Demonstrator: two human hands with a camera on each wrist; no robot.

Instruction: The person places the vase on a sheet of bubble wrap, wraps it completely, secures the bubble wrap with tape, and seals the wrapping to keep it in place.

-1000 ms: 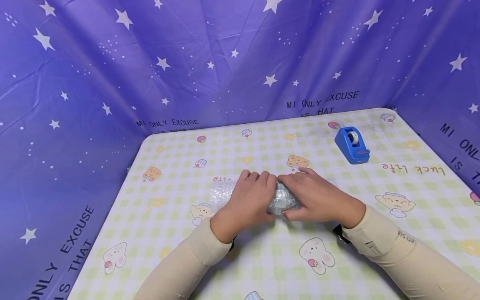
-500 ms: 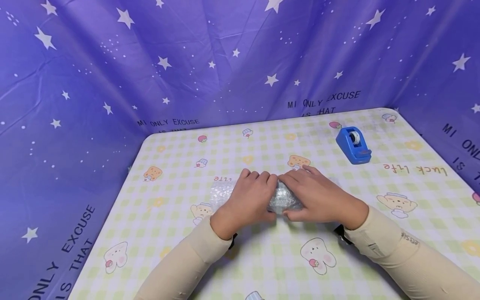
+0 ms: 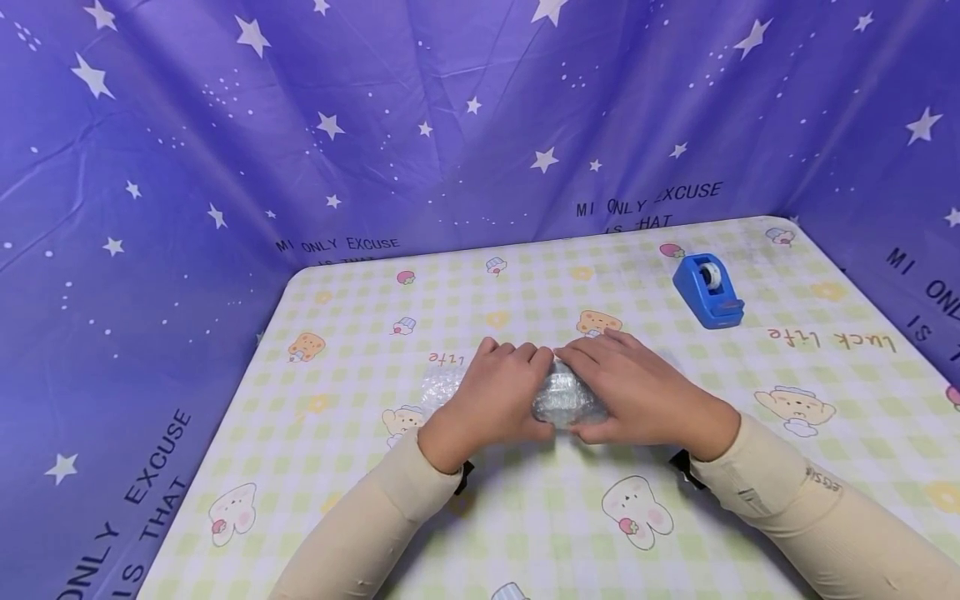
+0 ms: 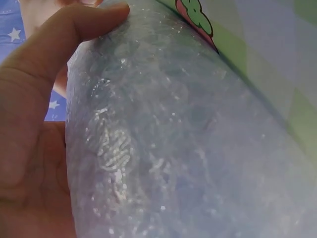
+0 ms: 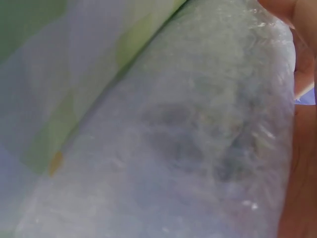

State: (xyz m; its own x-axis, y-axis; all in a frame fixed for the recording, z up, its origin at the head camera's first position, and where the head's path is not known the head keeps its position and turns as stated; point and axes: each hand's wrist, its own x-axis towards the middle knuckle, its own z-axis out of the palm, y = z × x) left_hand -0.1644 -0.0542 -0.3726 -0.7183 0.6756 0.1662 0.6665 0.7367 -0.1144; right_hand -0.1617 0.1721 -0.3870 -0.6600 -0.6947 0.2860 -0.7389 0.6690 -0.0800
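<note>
A roll of clear bubble wrap (image 3: pixel 564 397) lies crosswise on the table, with both hands around it. My left hand (image 3: pixel 497 396) grips its left half, fingers over the far side and thumb on the near side. The right hand (image 3: pixel 637 390) holds the other half the same way, its fingers nearly meeting the left ones. In the left wrist view the thumb presses on the bubble wrap (image 4: pixel 163 129). Something dark shows faintly inside the bubble wrap (image 5: pixel 218 139) in the right wrist view; its kind cannot be made out.
A blue tape dispenser (image 3: pixel 707 292) with a roll of tape stands at the back right of the table. The table (image 3: pixel 315 483) wears a green checked cloth with cartoon prints. Purple star-printed curtains (image 3: pixel 420 108) hang behind it and at both sides.
Both hands keep their hold on the bubble wrap and barely move. The strip of wrap seen between them looks turned slightly. The whole view has shifted a little.
</note>
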